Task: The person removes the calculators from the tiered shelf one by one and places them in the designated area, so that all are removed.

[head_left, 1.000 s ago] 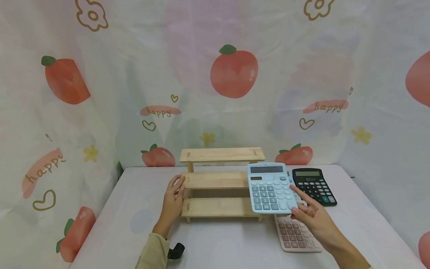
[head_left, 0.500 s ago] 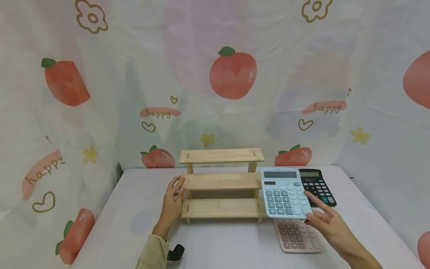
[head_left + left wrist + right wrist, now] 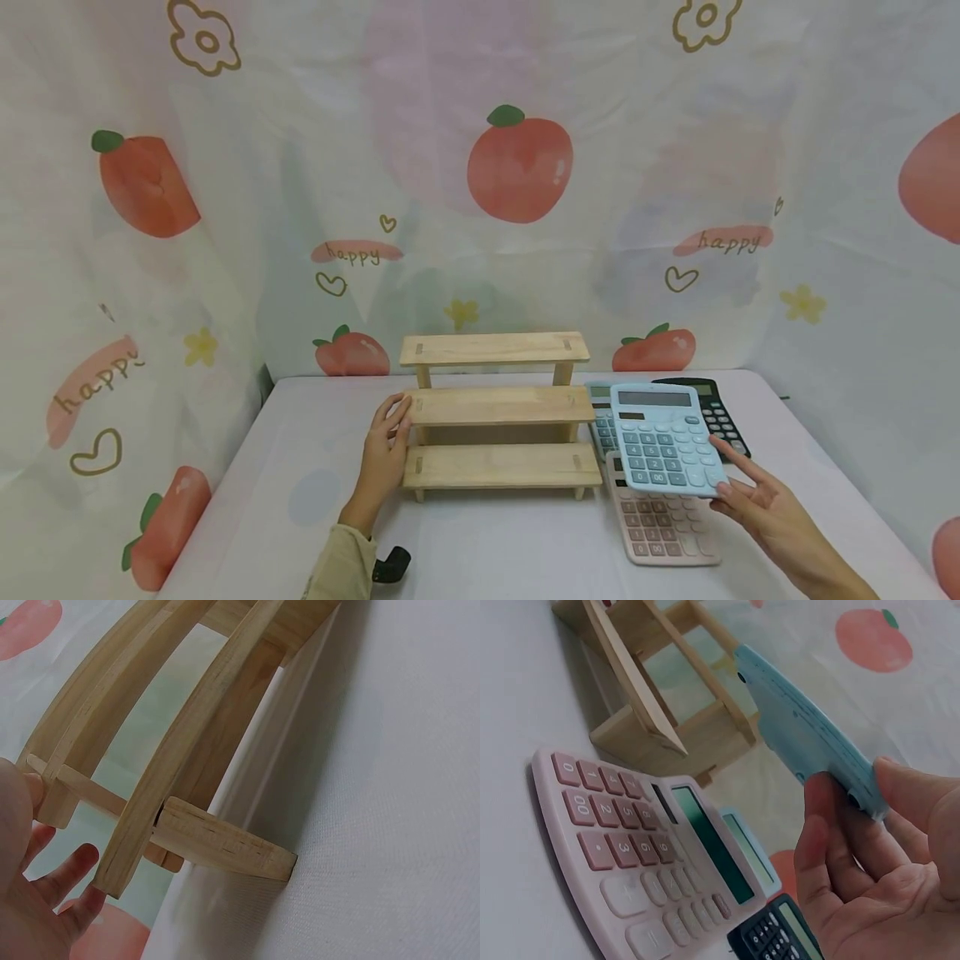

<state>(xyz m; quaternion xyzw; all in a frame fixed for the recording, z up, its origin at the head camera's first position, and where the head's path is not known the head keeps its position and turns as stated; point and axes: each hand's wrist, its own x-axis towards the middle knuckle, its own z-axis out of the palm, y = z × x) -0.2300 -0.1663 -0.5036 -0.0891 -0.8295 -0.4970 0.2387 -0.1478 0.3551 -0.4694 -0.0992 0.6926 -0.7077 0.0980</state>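
Note:
My right hand [image 3: 776,512] pinches a light blue calculator [image 3: 666,446] by its lower right corner and right edge. In the right wrist view this calculator [image 3: 802,720] is raised and seen edge-on, between thumb and fingers. It overlaps a pink calculator [image 3: 663,533], a black calculator [image 3: 723,417] and a second blue calculator [image 3: 602,425] in the head view. A three-tier wooden display stand [image 3: 498,404] stands left of them. My left hand [image 3: 386,454] holds its left end at the middle tier, and in the left wrist view fingertips [image 3: 88,859] touch the slat ends.
A small black curved object [image 3: 392,565] lies on the white table [image 3: 510,550] beside the left sleeve [image 3: 341,562]. A cloth backdrop [image 3: 517,275] printed with fruit rises behind and along both sides.
My right hand has carried the blue calculator rightward and a little down, away from the stand, uncovering part of the second blue calculator. My left hand stays at the stand's left end.

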